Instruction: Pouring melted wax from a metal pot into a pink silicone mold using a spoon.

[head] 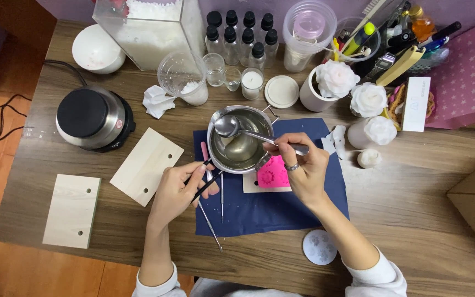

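1. White sleeves at the lower edge lead up to two bare hands over a wooden surface (413,220).
2. Left hand (178,190) is closed around the thin black handle (204,184) of a small metal pot (241,140), with the fingers pinched on it.
3. This pot sits just beyond the left hand, over a dark blue cloth (273,212), and holds a clear liquid.
4. Right hand (302,165) is closed on the handle of a metal spoon (232,126); the bowl of the spoon is over the pot, above the liquid.
5. A pink mold (273,175) lies on a pale card just under the right hand, beside the rim of the pot.
6. Thin metal tools (211,225) lie on the cloth just below the left hand.
7. Two pale wooden boards (145,165) rest to the left of the left hand, and a small black and silver hot plate (94,118) stands beyond them.
8. White flower shapes (368,100) stand beyond the right hand, to its right.
9. A row of small bottles with black caps (243,38) is far beyond the pot.
10. A round white disc (319,247) lies near the right forearm.
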